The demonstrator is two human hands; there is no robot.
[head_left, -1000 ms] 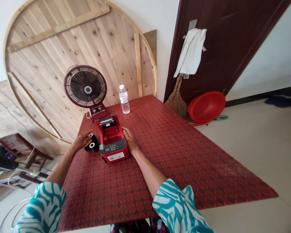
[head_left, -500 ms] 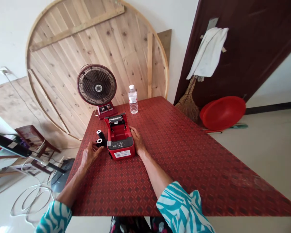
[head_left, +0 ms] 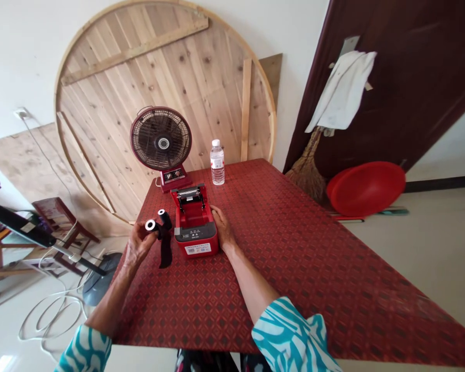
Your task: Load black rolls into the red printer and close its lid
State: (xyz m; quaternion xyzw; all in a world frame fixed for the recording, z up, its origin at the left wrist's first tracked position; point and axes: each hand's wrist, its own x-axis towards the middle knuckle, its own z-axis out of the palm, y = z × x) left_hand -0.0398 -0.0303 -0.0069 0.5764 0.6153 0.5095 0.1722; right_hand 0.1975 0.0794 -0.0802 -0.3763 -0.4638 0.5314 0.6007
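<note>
My left hand (head_left: 138,244) pinches a black roll with a white core (head_left: 150,225), left of the printer. From this roll a loose black strip (head_left: 165,252) trails down onto the tabletop. A second black roll (head_left: 165,219) with a white core is close behind it. My right hand (head_left: 223,227) is wrapped along the right side of a small red label printer (head_left: 197,249). The printer's lid (head_left: 189,195) is raised, and its red inside shows. What my right fingertips touch is partly hidden.
A table fan (head_left: 163,142) and a water bottle (head_left: 217,163) stand at the back of the patterned red table (head_left: 279,248). Behind leans a large round wooden board (head_left: 201,103). On the right are a broom (head_left: 308,170) and a red basin (head_left: 368,188); coiled cable (head_left: 48,320) lies on the left floor.
My left hand has lifted the front roll and drawn it left, away from the printer, so the black strip now shows hanging. My right hand stays at the printer. The view has shifted slightly.
</note>
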